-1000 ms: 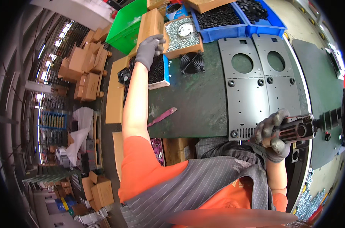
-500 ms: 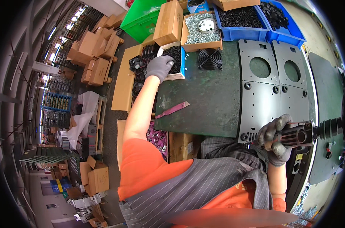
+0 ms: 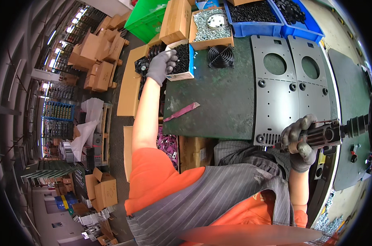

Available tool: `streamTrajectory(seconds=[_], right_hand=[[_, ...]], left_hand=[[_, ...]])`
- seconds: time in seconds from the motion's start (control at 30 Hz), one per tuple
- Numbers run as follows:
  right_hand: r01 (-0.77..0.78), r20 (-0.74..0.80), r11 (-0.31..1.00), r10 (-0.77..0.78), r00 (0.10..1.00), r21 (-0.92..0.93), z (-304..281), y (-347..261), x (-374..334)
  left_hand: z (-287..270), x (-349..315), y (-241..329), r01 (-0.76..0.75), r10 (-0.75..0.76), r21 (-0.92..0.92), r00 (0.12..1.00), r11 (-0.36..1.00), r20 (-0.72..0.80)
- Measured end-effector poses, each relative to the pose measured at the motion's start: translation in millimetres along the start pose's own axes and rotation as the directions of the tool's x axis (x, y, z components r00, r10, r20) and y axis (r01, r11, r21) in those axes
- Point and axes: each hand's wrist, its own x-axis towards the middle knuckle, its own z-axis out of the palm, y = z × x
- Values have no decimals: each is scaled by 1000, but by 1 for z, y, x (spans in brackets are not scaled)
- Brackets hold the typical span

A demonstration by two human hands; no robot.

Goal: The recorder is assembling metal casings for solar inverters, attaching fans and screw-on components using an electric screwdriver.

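My left hand (image 3: 159, 67), in a grey glove, is at the left rim of a small open box (image 3: 182, 76) filled with black screws (image 3: 180, 60). Its fingers are curled in; whatever they hold is too small to make out. Wrapped around a dark power screwdriver (image 3: 325, 136) with a slotted housing is my gloved right hand (image 3: 299, 137). This tool lies sideways over the near end of two grey metal panels (image 3: 275, 96), which have round cutouts and black feet. A black round fan guard (image 3: 221, 56) rests between the screw box and the panels.
Behind stand a carton of silver screws (image 3: 212, 41), blue bins (image 3: 257, 29) of black parts and a green crate (image 3: 144, 22). A pink strip (image 3: 182, 112) lies on the dark worktop (image 3: 219, 104). Black fans fill an open carton (image 3: 130, 84) at left; pink parts (image 3: 168, 145) sit below the worktop edge.
My left hand has drawn slightly left from the black screws toward the box's rim, its fingers more curled. The right hand keeps its grip on the power screwdriver. The whole view has shifted slightly.
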Motion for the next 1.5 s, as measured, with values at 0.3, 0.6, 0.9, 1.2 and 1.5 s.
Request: streamTrajectory(seconds=[0.3, 0.6, 0.9, 1.2, 1.5], right_hand=[[19, 73, 1000, -19, 997, 3, -15, -2, -4], [-7, 88, 1000, 7, 996, 3, -14, 3, -2], [-1, 50, 1000, 2, 999, -30, -19, 1, -7], [83, 65, 996, -81, 995, -24, -15, -17, 4], [332, 240, 943, -316, 918, -26, 13, -52, 26]], left_hand=[[-14, -11, -5, -204, 251, 501, 967, 841, -29], [10, -17, 4, 17, 108, 958, 993, 286, -49], [14, -23, 2, 75, 216, 906, 960, 416, -178], [121, -114, -2, -494, 336, 239, 805, 836, 489], [221, -185, -33, -398, 202, 36, 541, 917, 816]])
